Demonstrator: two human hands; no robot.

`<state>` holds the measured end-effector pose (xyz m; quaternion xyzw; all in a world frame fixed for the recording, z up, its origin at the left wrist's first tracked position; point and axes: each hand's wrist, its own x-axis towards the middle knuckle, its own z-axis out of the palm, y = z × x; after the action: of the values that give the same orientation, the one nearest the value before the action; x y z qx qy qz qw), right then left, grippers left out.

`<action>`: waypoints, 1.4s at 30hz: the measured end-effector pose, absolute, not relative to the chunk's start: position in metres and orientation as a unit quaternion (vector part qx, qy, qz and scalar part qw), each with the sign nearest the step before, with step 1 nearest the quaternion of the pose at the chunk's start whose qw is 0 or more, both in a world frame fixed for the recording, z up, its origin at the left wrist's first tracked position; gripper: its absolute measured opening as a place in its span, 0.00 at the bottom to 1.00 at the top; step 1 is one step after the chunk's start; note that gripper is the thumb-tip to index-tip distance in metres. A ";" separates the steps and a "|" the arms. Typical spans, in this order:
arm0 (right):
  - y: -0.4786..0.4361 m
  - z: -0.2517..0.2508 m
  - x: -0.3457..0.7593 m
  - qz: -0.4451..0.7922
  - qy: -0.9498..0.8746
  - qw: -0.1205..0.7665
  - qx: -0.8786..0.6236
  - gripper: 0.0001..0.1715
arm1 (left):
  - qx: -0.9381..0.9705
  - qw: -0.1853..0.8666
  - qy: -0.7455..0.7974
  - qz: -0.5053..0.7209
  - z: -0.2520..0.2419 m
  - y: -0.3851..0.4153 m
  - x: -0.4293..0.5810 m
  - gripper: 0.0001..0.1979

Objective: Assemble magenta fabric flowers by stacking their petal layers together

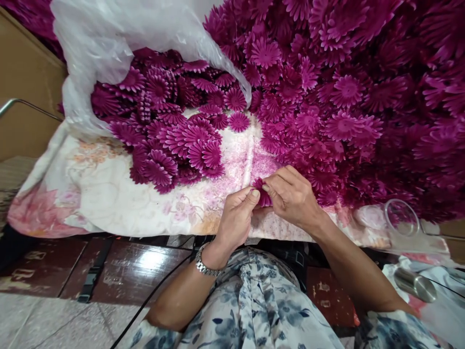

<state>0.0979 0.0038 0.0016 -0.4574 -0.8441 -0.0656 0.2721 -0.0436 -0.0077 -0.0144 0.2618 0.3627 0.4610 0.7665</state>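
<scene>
Between my two hands, just above the cloth's front part, is a small magenta artificial flower [265, 198]. My left hand [238, 213] pinches its left side between thumb and fingers. Closed on its right and upper side are the fingers of my right hand [290, 194]; its fingertips partly hide the petals. Ahead to the left lies a pile of flat magenta flower pieces [192, 145], some nested in stacks, spilling from a clear plastic bag [105, 43]. A big heap of looser, spread magenta flowers [345, 92] rises on the right, close to my right hand.
A floral cloth [105, 189] covers the work surface. At its right front edge stands a clear plastic cup or ring [401, 217]. Below right lies a metal cylinder [414, 285] on white fabric. A brown cardboard box [29, 77] is at the far left.
</scene>
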 end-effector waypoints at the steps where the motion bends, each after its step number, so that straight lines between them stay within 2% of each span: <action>1: 0.002 0.003 0.097 -0.068 -0.840 0.265 -0.468 0.12 | 0.264 0.762 0.364 0.467 -0.015 -0.008 -0.044 0.16; 4: -0.003 0.006 0.094 -0.038 -0.838 0.253 -0.481 0.08 | 0.275 0.745 0.372 0.480 -0.017 -0.008 -0.047 0.15; 7: -0.007 0.004 0.095 -0.023 -0.828 0.283 -0.483 0.12 | 0.293 0.734 0.388 0.474 -0.017 -0.006 -0.049 0.15; 9: -0.007 0.001 0.096 -0.025 -0.827 0.291 -0.480 0.09 | 0.321 0.725 0.400 0.460 -0.017 -0.006 -0.050 0.16; 15: -0.006 -0.004 0.097 -0.022 -0.831 0.270 -0.485 0.13 | 0.409 0.695 0.415 0.421 -0.024 -0.008 -0.051 0.15; 20: -0.006 0.001 0.093 -0.036 -0.821 0.286 -0.493 0.12 | 0.387 0.685 0.418 0.453 -0.021 -0.007 -0.050 0.15; 23: 0.001 0.012 0.106 -0.095 -0.796 0.318 -0.506 0.10 | 0.330 0.724 0.403 0.452 -0.009 -0.005 -0.048 0.16; 26: 0.016 0.038 0.149 -0.246 -0.719 0.347 -0.550 0.11 | 0.287 0.752 0.410 0.429 0.001 -0.004 -0.049 0.16; 28: 0.024 0.060 0.184 -0.336 -0.620 0.313 -0.636 0.12 | 0.265 0.759 0.415 0.426 0.002 -0.005 -0.050 0.15; 31: 0.028 0.078 0.208 -0.375 -0.557 0.285 -0.684 0.17 | 0.239 0.757 0.407 0.452 0.001 -0.006 -0.049 0.15; 33: 0.022 0.073 0.191 -0.342 -0.615 0.319 -0.635 0.15 | 0.234 0.761 0.395 0.459 -0.001 -0.006 -0.047 0.14; 34: 0.017 0.065 0.175 -0.284 -0.682 0.334 -0.586 0.12 | 0.235 0.765 0.388 0.457 -0.003 -0.006 -0.045 0.12; 37: 0.003 0.033 0.121 0.032 -0.837 0.294 -0.460 0.07 | 0.238 0.770 0.378 0.455 -0.005 -0.005 -0.042 0.11; 42: -0.002 0.008 0.098 0.160 -0.815 0.339 -0.441 0.08 | 0.250 0.773 0.388 0.435 -0.004 -0.005 -0.044 0.14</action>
<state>0.0977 -0.0015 0.0082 -0.4414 -0.8152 0.1604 0.3389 -0.0444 -0.0050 -0.0040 0.2503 0.3877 0.4350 0.7731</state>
